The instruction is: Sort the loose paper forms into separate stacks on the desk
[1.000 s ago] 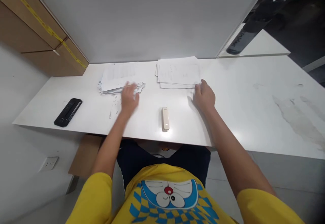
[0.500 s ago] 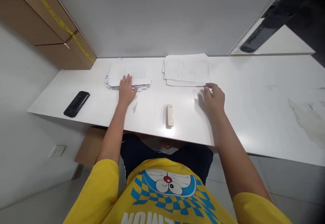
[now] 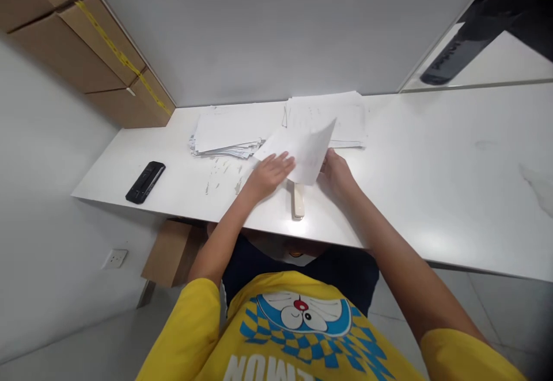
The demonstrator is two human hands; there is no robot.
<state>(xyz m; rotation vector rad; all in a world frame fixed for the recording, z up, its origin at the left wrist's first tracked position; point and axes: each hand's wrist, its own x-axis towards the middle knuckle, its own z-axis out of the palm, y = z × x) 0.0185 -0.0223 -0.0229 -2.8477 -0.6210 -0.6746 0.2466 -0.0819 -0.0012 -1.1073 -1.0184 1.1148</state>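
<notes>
A white sheet of paper (image 3: 305,151) is curved, its right side raised, in front of the two paper stacks. My left hand (image 3: 270,176) has its fingers over the sheet's lower left part; the thumb is hidden. At the sheet's right edge, my right hand (image 3: 339,172) has its fingers bent against the paper, with the fingertips partly hidden. A cream stapler (image 3: 298,202) lies just below, its far end covered by the sheet. Behind sit a left paper stack (image 3: 231,128), with uneven edges, and a right paper stack (image 3: 345,110), partly covered.
A black phone-like object (image 3: 146,182) lies at the left of the white desk (image 3: 415,179). Taped cardboard boxes (image 3: 112,58) stand at the back left against the grey panel. A dark cylindrical object (image 3: 449,58) is beyond the panel, and a translucent scrap (image 3: 538,188) lies far right.
My left hand has left the left stack and moved right. My right hand has come inward from the right stack's corner. A single sheet is now between them, over the stapler's far end.
</notes>
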